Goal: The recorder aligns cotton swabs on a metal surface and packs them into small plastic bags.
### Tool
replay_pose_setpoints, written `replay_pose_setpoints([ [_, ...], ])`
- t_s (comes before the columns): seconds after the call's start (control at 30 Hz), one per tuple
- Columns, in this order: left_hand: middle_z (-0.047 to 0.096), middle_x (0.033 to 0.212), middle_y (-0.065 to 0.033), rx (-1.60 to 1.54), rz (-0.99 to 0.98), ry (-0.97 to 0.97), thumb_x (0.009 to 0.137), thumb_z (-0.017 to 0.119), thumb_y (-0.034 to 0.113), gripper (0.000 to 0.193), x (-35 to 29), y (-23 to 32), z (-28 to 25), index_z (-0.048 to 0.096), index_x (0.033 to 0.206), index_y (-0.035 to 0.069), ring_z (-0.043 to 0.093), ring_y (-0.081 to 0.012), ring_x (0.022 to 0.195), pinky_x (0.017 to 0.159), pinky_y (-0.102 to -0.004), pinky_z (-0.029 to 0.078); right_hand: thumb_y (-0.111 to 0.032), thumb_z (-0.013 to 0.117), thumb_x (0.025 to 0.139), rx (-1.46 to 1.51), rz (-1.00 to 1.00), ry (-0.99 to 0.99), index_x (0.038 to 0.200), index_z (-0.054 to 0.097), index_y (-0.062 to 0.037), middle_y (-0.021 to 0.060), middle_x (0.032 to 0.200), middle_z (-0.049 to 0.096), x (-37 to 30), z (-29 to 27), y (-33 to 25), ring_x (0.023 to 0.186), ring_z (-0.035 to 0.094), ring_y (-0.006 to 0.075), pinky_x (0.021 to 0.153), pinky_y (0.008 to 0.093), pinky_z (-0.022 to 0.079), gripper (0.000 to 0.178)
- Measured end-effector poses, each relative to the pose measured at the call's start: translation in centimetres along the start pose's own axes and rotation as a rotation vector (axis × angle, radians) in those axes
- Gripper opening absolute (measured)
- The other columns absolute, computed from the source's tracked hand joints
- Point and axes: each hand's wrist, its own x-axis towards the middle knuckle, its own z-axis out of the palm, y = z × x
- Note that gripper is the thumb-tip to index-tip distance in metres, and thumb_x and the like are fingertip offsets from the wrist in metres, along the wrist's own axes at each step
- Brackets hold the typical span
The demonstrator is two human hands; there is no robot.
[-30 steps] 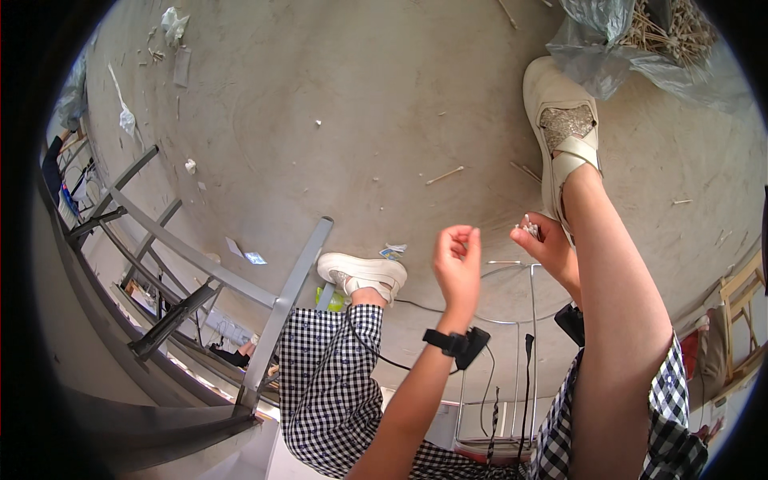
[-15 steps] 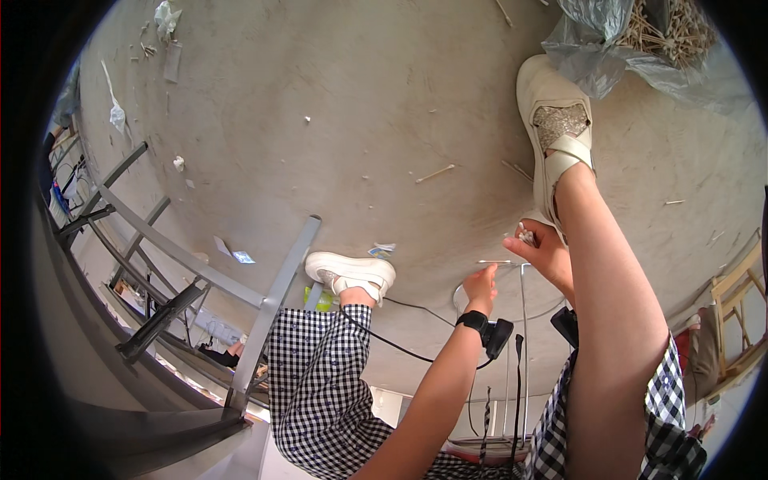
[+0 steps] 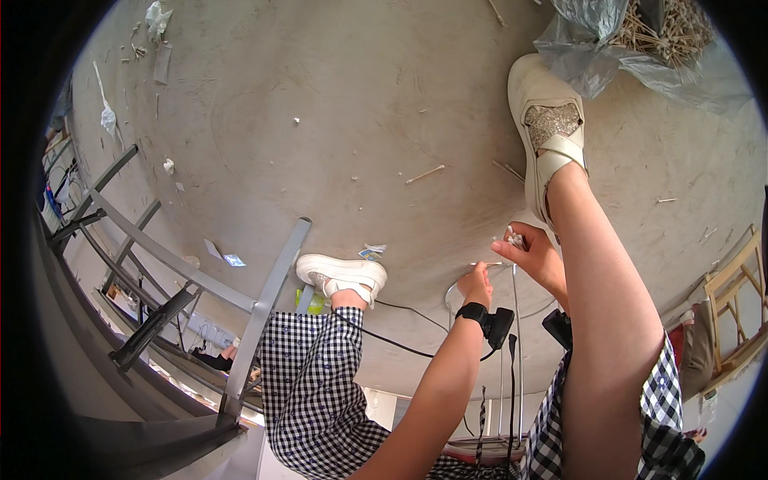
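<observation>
From here, the right hand (image 3: pixel 544 260) is curled round a small bunch of cotton swabs (image 3: pixel 516 238); left hand (image 3: pixel 478 284) has fingers bunched at a single swab (image 3: pixel 495 264) by the floor (image 3: pixel 352 96), can't tell if gripped. Probably feather-light, thin, snappable sticks, soft tips: pinch mid-stick.
</observation>
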Motion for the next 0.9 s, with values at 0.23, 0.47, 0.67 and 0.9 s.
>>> replay_pose_setpoints([
  [0.23, 0.055, 0.068, 0.0005, 0.048, 0.085, 0.039, 0.077, 0.069, 0.013, 0.014, -0.1, 0.1, -0.5, 0.057, 0.073, 0.007, 0.046, -0.0104, 0.054, 0.046, -0.0272, 0.035, -0.032, 0.075, 0.085, 0.002, 0.028, 0.004, 0.078, 0.054, -0.0050, -0.0063, 0.060, 0.037, -0.3, 0.2, -0.7, 0.056, 0.028, 0.0045, 0.050, 0.0254, 0.023, 0.035],
  [0.47, 0.057, 0.068, -0.0037, 0.364, 1.298, 0.218, 0.078, 0.066, 0.014, 0.010, -8.5, 8.1, 0.8, 0.058, 0.080, 0.008, 0.055, -0.0206, 0.061, 0.060, -0.0375, 0.044, -0.032, 0.075, 0.085, -0.027, 0.033, 0.019, 0.077, 0.053, -0.0058, -0.0054, 0.058, 0.036, -0.6, -0.5, -0.9, 0.055, 0.027, 0.0049, 0.049, 0.0262, 0.022, 0.035],
  [0.67, 0.061, 0.081, -0.0018, 0.883, 1.998, 0.276, 0.075, 0.069, 0.006, 0.011, -11.2, 19.6, 0.4, 0.062, 0.082, 0.009, 0.056, -0.0222, 0.075, 0.068, -0.0356, 0.046, -0.031, 0.073, 0.086, 0.032, 0.037, -0.035, 0.076, 0.052, -0.0061, -0.0051, 0.059, 0.036, -0.3, 0.6, -0.6, 0.057, 0.028, 0.0059, 0.051, 0.0265, 0.024, 0.035],
  [0.9, 0.059, 0.087, -0.0027, 1.020, 1.943, 0.208, 0.075, 0.072, 0.008, 0.013, -10.0, 21.2, 0.7, 0.062, 0.082, 0.010, 0.055, -0.0245, 0.086, 0.075, -0.0391, 0.046, -0.033, 0.074, 0.086, -0.026, 0.036, -0.020, 0.076, 0.051, -0.0059, -0.0041, 0.059, 0.035, -0.3, 0.0, -1.0, 0.057, 0.028, 0.0070, 0.052, 0.0269, 0.025, 0.036],
])
